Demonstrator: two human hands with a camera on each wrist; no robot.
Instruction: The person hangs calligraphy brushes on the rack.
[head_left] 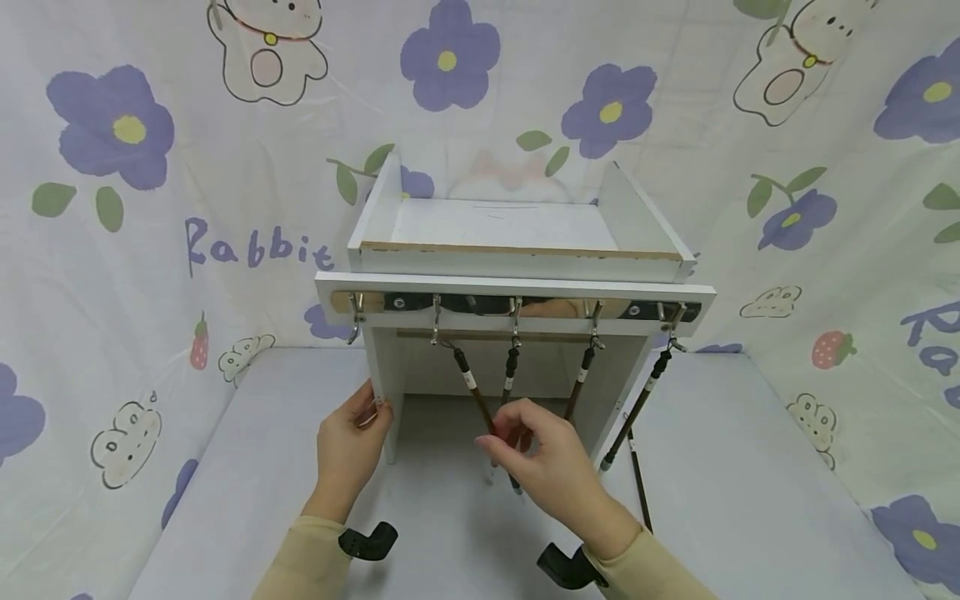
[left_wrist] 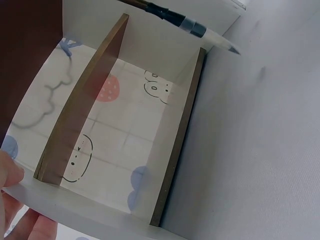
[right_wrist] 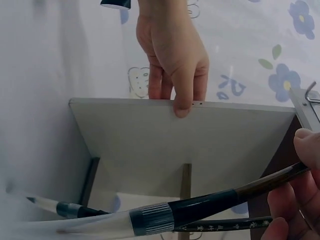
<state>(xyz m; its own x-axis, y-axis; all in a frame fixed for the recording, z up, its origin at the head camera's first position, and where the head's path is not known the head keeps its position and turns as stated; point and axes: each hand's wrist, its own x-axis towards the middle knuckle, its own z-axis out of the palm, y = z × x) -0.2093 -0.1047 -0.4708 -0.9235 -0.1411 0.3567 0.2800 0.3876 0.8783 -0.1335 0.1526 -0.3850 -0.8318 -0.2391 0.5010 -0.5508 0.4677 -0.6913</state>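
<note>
My left hand (head_left: 348, 450) grips the front edge of the left side panel (right_wrist: 165, 125) of a white wooden rack, thumb on one face and fingers on the other. With thumb and fingers, my right hand (head_left: 551, 462) pinches a calligraphy brush (head_left: 471, 381) by its brown handle, its pale bristles pointing down. The brush's cord loop is at the tip of the second hook (head_left: 436, 321) from the left; I cannot tell whether it is caught there. Beside it, more brushes (head_left: 581, 379) hang from the hooks further right. The leftmost hook (head_left: 356, 318) carries nothing.
An open tray top (head_left: 502, 225) sits above the hook rail (head_left: 517, 286). Another brush (head_left: 639, 479) lies on the white table (head_left: 750, 500) right of the rack. Inside are wooden crossbars (left_wrist: 85, 100). A patterned cloth (head_left: 510, 125) hangs behind and around.
</note>
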